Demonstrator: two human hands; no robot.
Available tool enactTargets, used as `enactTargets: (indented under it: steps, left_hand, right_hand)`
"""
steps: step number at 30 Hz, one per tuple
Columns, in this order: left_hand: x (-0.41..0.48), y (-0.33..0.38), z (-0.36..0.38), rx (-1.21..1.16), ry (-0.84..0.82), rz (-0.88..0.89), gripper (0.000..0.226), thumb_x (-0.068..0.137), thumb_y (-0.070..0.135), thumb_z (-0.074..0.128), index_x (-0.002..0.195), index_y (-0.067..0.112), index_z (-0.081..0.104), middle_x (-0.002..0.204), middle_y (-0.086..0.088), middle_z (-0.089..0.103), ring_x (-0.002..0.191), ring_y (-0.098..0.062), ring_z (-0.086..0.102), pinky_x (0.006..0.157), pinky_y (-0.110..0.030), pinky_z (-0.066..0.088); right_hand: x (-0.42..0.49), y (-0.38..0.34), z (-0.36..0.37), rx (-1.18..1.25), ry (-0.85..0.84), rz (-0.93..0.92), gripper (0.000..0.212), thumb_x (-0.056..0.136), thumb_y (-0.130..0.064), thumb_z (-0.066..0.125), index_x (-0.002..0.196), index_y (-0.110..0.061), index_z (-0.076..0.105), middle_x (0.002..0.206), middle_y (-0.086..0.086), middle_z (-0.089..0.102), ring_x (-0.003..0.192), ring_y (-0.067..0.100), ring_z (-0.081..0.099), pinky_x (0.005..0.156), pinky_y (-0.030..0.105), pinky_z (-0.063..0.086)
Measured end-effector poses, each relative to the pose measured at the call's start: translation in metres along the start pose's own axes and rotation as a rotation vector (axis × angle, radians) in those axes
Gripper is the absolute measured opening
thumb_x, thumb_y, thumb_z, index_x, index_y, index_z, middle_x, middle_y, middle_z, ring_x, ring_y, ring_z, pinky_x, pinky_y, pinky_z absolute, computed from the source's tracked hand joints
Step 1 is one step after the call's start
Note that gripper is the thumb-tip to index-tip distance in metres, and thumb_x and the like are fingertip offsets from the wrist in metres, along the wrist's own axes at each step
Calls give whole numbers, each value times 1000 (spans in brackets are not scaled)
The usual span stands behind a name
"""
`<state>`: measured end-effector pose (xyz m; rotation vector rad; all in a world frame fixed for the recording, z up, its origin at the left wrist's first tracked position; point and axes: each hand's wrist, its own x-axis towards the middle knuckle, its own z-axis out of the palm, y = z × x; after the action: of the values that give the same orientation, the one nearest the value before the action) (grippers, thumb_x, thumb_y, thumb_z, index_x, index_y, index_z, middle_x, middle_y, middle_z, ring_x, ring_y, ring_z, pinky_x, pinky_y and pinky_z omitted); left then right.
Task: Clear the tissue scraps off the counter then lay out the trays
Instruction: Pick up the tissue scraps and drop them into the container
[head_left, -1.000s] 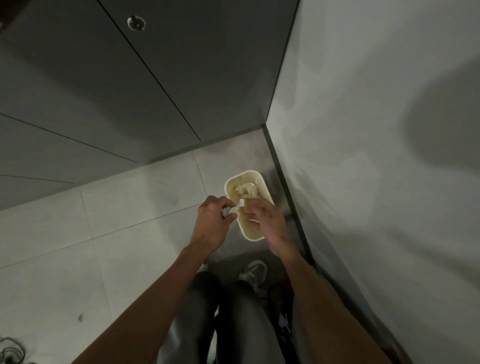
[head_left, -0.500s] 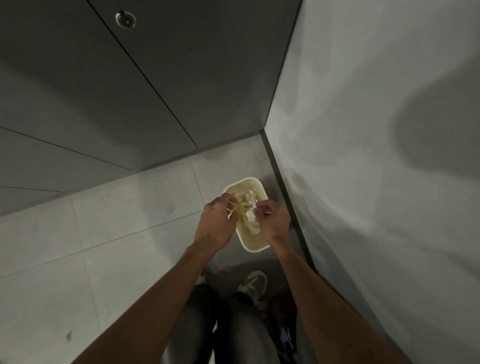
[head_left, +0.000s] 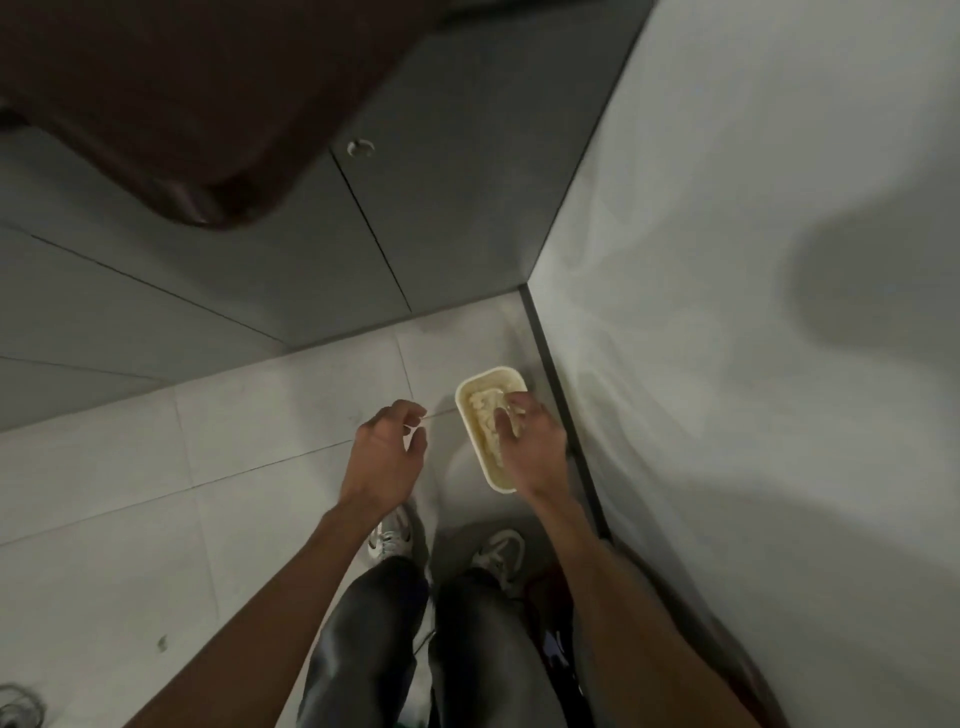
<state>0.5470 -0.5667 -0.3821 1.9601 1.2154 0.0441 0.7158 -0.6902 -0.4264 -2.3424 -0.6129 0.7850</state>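
Two hands: left (head_left: 383, 457) beside, right (head_left: 532, 449) on scraps (head_left: 485, 413)

Two hands (head_left: 382, 457) (head_left: 532, 449), two shoes (head_left: 390, 538) (head_left: 500, 555), one bin (head_left: 474, 447), one brown tray (head_left: 156, 104).

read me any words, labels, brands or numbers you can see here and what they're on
None can be read.
Bin: plain cream rim and wall, no label showing.
Shoes: dark side markings, too blurred to read.
Brown tray overhead: dark and blurred, no text visible.
Cabinet door: only a round metal fitting, no print.
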Motion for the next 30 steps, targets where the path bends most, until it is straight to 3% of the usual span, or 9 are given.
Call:
enactTargets:
  steps: [8, 17, 23, 27, 30]
  left_hand:
    - [-77, 59, -145, -66, 56, -10, 24, 96, 14, 63, 118, 22, 66, 108, 6, 70, 99, -11, 66, 92, -33, 57]
    - [-130, 83, -296, -128, 197, 40, 24, 95, 11, 66, 116, 23, 67, 103, 10, 71, 93, -4, 66, 87, -29, 58]
    - [-142, 72, -377, -182, 327, 31, 19, 95, 14, 65, 110, 24, 71, 97, 15, 73, 90, -1, 67, 84, -30, 59]
    - [-136, 64, -416, -216, 401, -4, 16, 97, 17, 62, 107, 25, 71, 97, 18, 72, 90, 1, 68, 80, -31, 60]
    - [-124, 56, -442, -230, 440, -30, 15, 97, 17, 63, 105, 26, 71, 94, 18, 72, 87, 2, 67, 79, -30, 60]
  right_hand:
    - [-104, -166, -86, -16, 15, -172, 26, 103, -47, 57, 125, -35, 60, 110, -6, 74, 97, 15, 70, 85, 34, 60]
    - [-193, -325, -114, 46, 17, -221, 27, 101, -49, 61, 126, -40, 62, 120, -23, 68, 110, 5, 65, 98, 42, 58]
    - [-220, -411, -110, 103, -18, -283, 24, 101, -47, 62, 122, -36, 66, 117, -21, 67, 109, 1, 63, 97, 30, 54]
    - [-211, -454, -97, 120, -33, -356, 22, 99, -41, 68, 119, -32, 70, 109, -21, 71, 99, -7, 64, 88, 16, 52]
    - [-192, -483, -86, 107, -86, -405, 21, 98, -40, 69, 117, -31, 70, 103, -19, 71, 96, -5, 66, 84, 18, 55]
